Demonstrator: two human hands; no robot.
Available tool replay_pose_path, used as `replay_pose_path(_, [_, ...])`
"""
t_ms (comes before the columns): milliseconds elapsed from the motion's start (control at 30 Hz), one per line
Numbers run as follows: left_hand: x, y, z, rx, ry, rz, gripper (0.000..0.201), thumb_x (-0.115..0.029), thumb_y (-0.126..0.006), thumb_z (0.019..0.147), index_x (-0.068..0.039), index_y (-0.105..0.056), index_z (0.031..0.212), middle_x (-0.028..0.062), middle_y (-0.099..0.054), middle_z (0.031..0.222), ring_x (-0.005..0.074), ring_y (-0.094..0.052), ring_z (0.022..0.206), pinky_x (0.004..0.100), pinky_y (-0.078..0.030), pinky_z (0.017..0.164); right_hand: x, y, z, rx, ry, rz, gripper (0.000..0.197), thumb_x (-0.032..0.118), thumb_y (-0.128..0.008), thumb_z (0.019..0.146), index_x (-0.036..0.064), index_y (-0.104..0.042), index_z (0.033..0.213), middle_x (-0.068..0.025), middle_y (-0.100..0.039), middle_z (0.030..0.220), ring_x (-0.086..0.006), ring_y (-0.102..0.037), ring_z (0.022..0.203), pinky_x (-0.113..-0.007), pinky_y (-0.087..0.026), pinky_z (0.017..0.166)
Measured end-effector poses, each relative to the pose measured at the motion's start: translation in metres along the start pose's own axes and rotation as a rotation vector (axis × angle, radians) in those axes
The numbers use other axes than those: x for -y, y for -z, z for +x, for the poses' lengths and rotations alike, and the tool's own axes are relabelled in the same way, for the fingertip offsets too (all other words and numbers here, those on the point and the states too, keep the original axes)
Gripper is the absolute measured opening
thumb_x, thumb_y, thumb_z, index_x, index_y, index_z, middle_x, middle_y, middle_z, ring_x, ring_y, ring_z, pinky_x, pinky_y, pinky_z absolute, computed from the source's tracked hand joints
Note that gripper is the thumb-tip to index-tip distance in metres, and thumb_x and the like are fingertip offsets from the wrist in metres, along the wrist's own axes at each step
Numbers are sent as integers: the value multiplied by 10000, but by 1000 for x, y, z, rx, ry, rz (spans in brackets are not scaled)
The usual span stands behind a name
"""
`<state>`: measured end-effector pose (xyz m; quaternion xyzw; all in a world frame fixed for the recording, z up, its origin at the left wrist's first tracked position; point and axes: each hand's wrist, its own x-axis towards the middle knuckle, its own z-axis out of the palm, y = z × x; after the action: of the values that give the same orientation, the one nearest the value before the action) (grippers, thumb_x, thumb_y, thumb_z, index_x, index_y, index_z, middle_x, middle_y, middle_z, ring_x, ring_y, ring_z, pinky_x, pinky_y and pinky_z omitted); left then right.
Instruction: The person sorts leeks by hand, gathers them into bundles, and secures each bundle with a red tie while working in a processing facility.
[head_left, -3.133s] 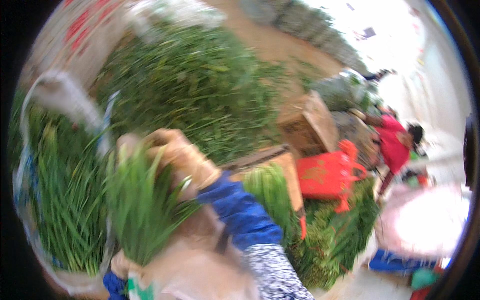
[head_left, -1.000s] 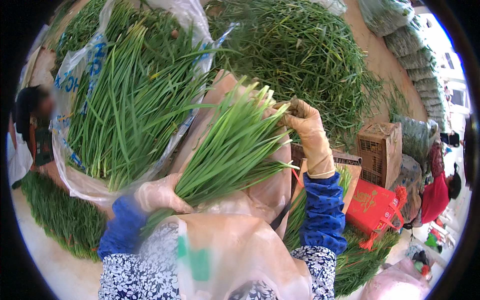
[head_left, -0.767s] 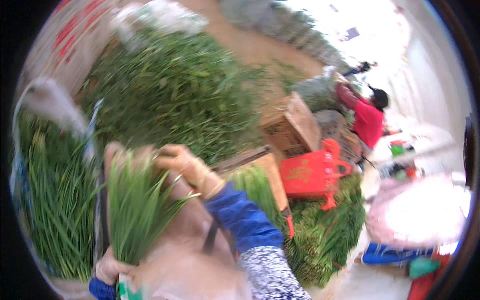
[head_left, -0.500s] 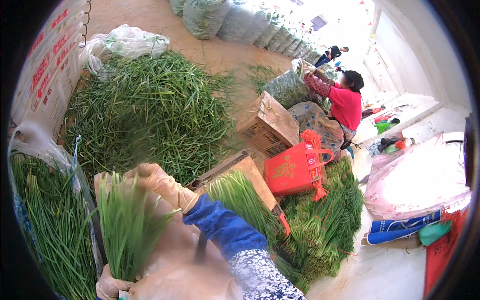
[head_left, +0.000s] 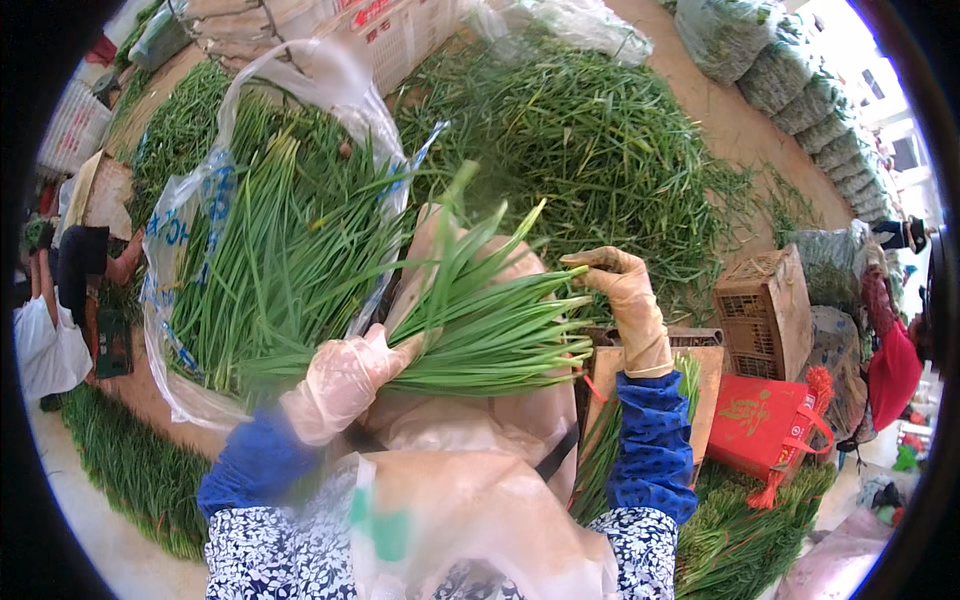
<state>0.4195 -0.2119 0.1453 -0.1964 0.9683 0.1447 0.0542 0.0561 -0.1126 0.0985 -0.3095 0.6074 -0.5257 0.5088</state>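
Note:
My left hand (head_left: 345,385), in a thin pale glove, is closed round a bunch of garlic chives (head_left: 490,335) held over my apron-covered lap. The long green stalks fan out from it toward the right. My right hand (head_left: 622,285), gloved too, pinches the end of one chive stalk (head_left: 548,278) at the top right of the bunch. To the left of my lap stands an open clear plastic bag (head_left: 160,290) full of loose chives (head_left: 270,270).
Beyond my lap spreads a large heap of cut greens (head_left: 600,140). On the right are a wooden board (head_left: 705,385), a brown crate (head_left: 765,310), a red gift bag (head_left: 755,415) and bundled chives (head_left: 740,520). Co-workers (head_left: 895,360) are at both sides; filled sacks (head_left: 780,90) line the back.
The view has swung left. The bunch, upright before, now lies sideways over my lap in my left hand. My right hand has moved from its top to a stalk's end at the right.

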Motion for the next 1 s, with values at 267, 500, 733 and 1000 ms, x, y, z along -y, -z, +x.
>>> replay_pose_path(267, [-16, -24, -3, -54, -31, 262, 669, -70, -534, 826, -277, -437, 1455, 99, -491, 812, 221, -563, 603, 336, -511, 519, -19, 69, 12, -499, 216, -431, 353, 125, -664, 887, 56, -645, 1233, -85, -700, 1041, -145, -643, 921, -266, -502, 850])
replay_pose_path(500, [-15, -25, -1, -52, -20, 291, 706, -76, -549, 825, -311, -422, 1479, 88, -476, 786, 202, -545, 588, 323, -505, 514, 23, -10, 12, 134, 93, -191, 613, 432, -603, 953, 5, -503, 1381, -82, -703, 1015, -154, -638, 974, -302, -473, 925])
replay_pose_path(733, [-13, -22, -3, -42, -4, 256, 691, -94, -544, 844, -345, -417, 1475, 89, -465, 773, 205, -545, 584, 327, -505, 513, 7, -9, 16, -115, 64, -28, 595, 255, -710, 905, -34, -483, 1373, -92, -697, 911, -156, -665, 852, -291, -532, 792])
replay_pose_path(1000, [-16, -26, 0, -53, -7, 292, 696, -92, -554, 830, -350, -437, 1466, 80, -454, 769, 194, -543, 574, 320, -499, 510, 6, -38, 7, 15, -48, 95, 349, 71, -671, 896, -60, -600, 1211, -52, -659, 852, -98, -593, 735, -206, -476, 678])
